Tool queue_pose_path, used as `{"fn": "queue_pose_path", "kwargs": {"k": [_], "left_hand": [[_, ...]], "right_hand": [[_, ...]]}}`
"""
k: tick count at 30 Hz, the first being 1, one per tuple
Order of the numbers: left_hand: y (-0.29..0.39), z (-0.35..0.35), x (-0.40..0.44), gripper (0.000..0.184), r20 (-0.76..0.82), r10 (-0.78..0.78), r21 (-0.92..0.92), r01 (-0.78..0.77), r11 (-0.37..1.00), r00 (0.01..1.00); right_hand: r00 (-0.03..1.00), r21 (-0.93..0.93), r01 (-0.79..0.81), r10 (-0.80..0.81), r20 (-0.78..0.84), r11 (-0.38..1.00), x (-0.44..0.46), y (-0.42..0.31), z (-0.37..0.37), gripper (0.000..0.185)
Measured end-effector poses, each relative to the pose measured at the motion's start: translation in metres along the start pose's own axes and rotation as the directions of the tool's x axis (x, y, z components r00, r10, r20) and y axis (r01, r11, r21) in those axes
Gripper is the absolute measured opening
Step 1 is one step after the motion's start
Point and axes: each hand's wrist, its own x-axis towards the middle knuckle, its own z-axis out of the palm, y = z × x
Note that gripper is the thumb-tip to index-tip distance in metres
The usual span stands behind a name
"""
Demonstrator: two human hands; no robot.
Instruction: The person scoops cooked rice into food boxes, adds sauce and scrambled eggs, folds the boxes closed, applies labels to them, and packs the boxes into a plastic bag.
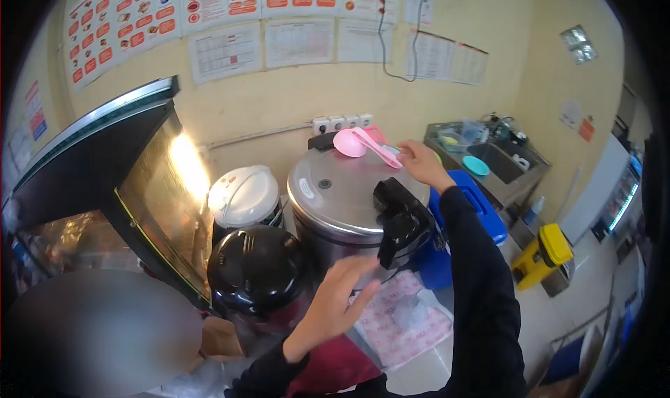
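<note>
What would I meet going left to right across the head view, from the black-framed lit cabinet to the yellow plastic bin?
Black-framed lit cabinet, round white-lidded container, pink plastic ladle, bare right hand, round turquoise bowl, yellow plastic bin.

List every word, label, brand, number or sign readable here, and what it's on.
No text reads reliably:
Red-and-white wall posters: too small.
Printed sheets below: too small.
Orange notice, right wall: blurred.
Pink-printed paper beside the cooker: blurred.
Pink scoop, steel lid: no lettering discernible.
</note>
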Motion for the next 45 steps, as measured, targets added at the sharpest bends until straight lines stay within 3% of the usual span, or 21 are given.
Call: {"fn": "queue_pose_path", "kwargs": {"k": [2, 3, 6, 9, 12, 13, 15, 18, 21, 22, 23, 25, 27, 29, 32, 33, 36, 37, 40, 43, 45], "left_hand": [[0.006, 0.001, 0.021, 0.048, -0.19, 0.017, 0.134, 0.008, 0.991, 0.982], [-0.018, 0.054, 0.079, 0.048, -0.175, -0.006, 0.285, 0.057, 0.957, 0.985], [-0.039, 0.115, 0.128, 0.043, -0.329, 0.034, 0.531, 0.154, 0.833, 0.944], [-0.038, 0.135, 0.14, 0.042, -0.492, -0.085, 0.377, 0.301, 0.876, 0.866], [-0.046, 0.131, 0.143, 0.036, -0.443, -0.361, 0.054, 0.427, 0.903, 0.82], [-0.051, 0.132, 0.147, 0.036, -0.423, -0.417, -0.045, 0.441, 0.896, 0.805], [-0.052, 0.137, 0.15, 0.03, -0.511, -0.33, -0.042, 0.36, 0.932, 0.794], [-0.025, 0.123, 0.164, 0.025, -0.549, -0.195, -0.004, 0.23, 0.973, 0.813], [0.02, 0.082, 0.201, 0.034, -0.411, -0.208, -0.085, 0.19, 0.978, 0.888], [0.024, 0.067, 0.214, 0.036, -0.383, -0.171, -0.01, 0.18, 0.984, 0.908], [0.027, 0.052, 0.228, 0.037, -0.353, -0.136, 0.065, 0.169, 0.984, 0.926], [0.04, 0.026, 0.26, 0.05, -0.245, -0.224, -0.008, 0.229, 0.973, 0.943], [0.048, 0.006, 0.284, 0.052, -0.276, -0.252, -0.011, 0.259, 0.966, 0.927], [0.061, -0.023, 0.303, 0.058, -0.369, -0.294, 0.307, 0.414, 0.857, 0.882], [0.023, -0.097, 0.313, 0.077, -0.484, 0.008, 0.343, 0.181, 0.922, 0.875], [0.017, -0.116, 0.309, 0.082, -0.523, 0.102, 0.322, 0.086, 0.943, 0.846], [-0.06, -0.168, 0.283, 0.085, -0.635, -0.141, 0.003, 0.184, 0.983, 0.76], [-0.077, -0.166, 0.274, 0.084, -0.64, -0.233, -0.038, 0.273, 0.961, 0.732], [-0.182, -0.201, 0.266, 0.078, -0.547, -0.478, -0.391, 0.295, 0.872, 0.687], [-0.203, -0.187, 0.286, 0.078, -0.555, -0.505, -0.524, 0.194, 0.829, 0.661], [-0.213, -0.19, 0.3, 0.085, -0.581, -0.484, -0.538, 0.137, 0.832, 0.654]], "right_hand": [[0.983, -0.238, 0.142, -0.164, -0.077, 0.961, 0.031, -0.024, 0.032, 0.066], [0.982, -0.199, 0.131, -0.155, -0.111, 0.971, 0.045, 0.038, 0.037, 0.064], [0.974, -0.24, 0.216, -0.227, -0.018, 0.946, 0.06, 0.06, 0.05, 0.052], [0.95, -0.204, 0.283, -0.303, -0.074, 0.937, 0.075, 0.072, 0.05, 0.042], [0.995, 0.269, 0.093, -0.102, 0.019, 0.959, 0.082, 0.083, 0.015, 0.034], [0.98, 0.514, 0.01, -0.112, 0.167, 0.858, 0.078, 0.088, -0.003, 0.032], [0.881, 0.823, -0.262, -0.222, 0.417, 0.503, 0.061, 0.099, -0.041, 0.031], [0.903, 0.84, -0.224, -0.218, 0.369, 0.494, 0.02, 0.106, -0.083, 0.028], [0.92, 0.647, 0.327, -0.387, -0.053, 0.689, -0.011, 0.11, -0.089, 0.041], [0.915, 0.613, 0.324, -0.404, -0.008, 0.721, -0.021, 0.103, -0.1, 0.062], [0.923, 0.549, 0.358, -0.375, -0.086, 0.756, -0.017, 0.103, -0.094, 0.062], [0.914, 0.408, 0.4, -0.32, -0.251, 0.821, -0.001, 0.102, -0.079, 0.062], [0.867, 0.396, 0.439, -0.263, -0.424, 0.807, 0.027, 0.091, -0.076, 0.054], [0.821, 0.352, 0.475, -0.261, -0.508, 0.806, 0.052, 0.079, -0.083, 0.049], [0.761, 0.282, 0.509, -0.272, -0.589, 0.813, 0.086, 0.059, -0.094, 0.043], [0.752, 0.265, 0.499, -0.26, -0.605, 0.825, 0.101, 0.056, -0.095, 0.042], [0.685, 0.183, 0.494, -0.25, -0.684, 0.85, 0.153, 0.043, -0.105, 0.041], [0.703, 0.192, 0.447, -0.211, -0.68, 0.874, 0.174, 0.037, -0.105, 0.043], [0.777, 0.194, 0.233, -0.062, -0.627, 0.953, 0.229, 0.013, -0.11, 0.05], [0.724, 0.075, -0.05, 0.087, -0.684, 0.996, 0.284, -0.004, -0.103, 0.05], [0.683, 0.105, 0.021, 0.063, -0.728, 0.994, 0.294, 0.001, -0.095, 0.051]]}}
